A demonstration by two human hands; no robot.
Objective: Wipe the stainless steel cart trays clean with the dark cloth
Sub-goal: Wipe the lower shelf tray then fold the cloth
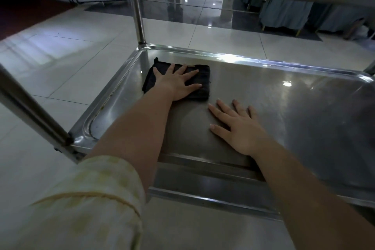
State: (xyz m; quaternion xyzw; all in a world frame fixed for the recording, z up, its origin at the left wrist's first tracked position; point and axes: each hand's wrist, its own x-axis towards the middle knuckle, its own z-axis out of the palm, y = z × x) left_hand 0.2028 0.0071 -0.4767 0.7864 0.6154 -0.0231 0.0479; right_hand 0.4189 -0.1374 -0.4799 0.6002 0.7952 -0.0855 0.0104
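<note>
1. My left hand (178, 81) lies flat, fingers spread, pressing the folded dark cloth (204, 92) into the far-left corner of the lower tray (284, 107).
2. My right hand (239, 126) rests open-palmed on bare steel, holding nothing.
3. The cloth looks soft, light and limp; I judge palm pressure suits it better than pinching.
4. The tray is smooth, glossy and rigid, with a raised rounded rim.

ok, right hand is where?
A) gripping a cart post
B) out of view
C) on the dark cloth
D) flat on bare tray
D: the right hand lies flat, fingers spread, on the bare steel tray; only the left hand presses the dark cloth.
</note>
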